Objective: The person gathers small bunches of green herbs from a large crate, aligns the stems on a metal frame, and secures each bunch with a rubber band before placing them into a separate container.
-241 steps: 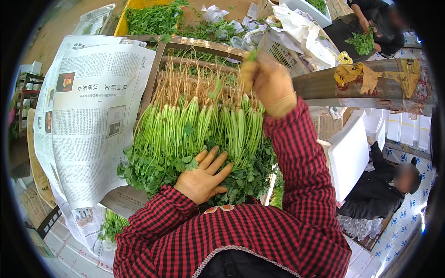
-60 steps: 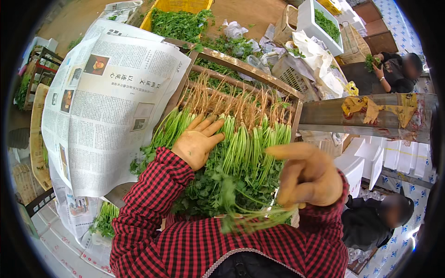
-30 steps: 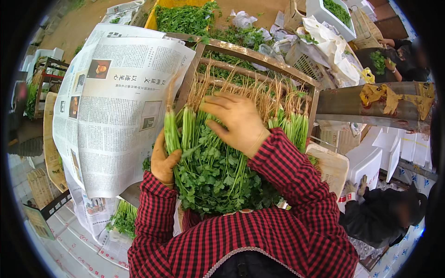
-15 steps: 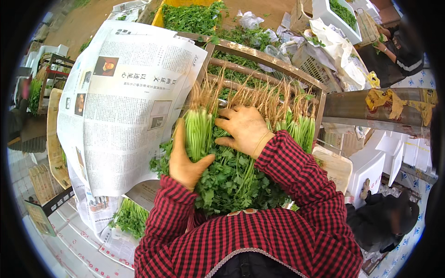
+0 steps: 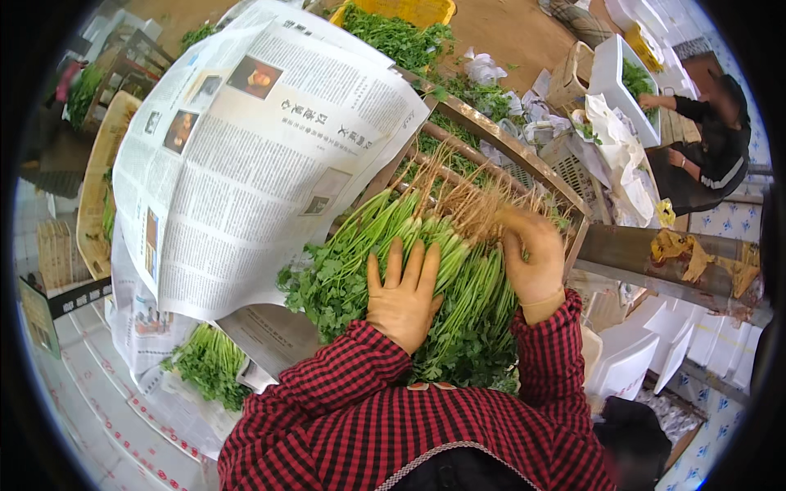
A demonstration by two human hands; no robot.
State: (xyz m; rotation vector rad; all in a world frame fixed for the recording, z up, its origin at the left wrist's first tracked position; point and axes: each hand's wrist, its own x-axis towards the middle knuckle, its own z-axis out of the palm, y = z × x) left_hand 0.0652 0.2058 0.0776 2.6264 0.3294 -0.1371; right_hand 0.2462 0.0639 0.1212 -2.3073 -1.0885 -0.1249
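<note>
A broad heap of coriander lies before me, pale stems and brown roots pointing away, leaves toward my body. My left hand, in a thin tan glove, rests flat on the stems with its fingers spread. At the right side of the heap, my right hand, gloved too, bends over the root ends. Its fingertips are smeared by motion, so its grip is unclear. Left of the heap, a large sheet of newspaper hangs in a curve over the frame's edge and touches the outer leaves.
Beyond the roots runs a rusty metal frame with bars. More coriander lies on newspaper at lower left. A yellow crate stands far off. At right are a metal beam, a white foam box and a person working.
My left hand has gone from cupping an upright bunch to lying flat on the stems. My right hand has moved right, to the roots. The stems now slant, and the view has shifted.
</note>
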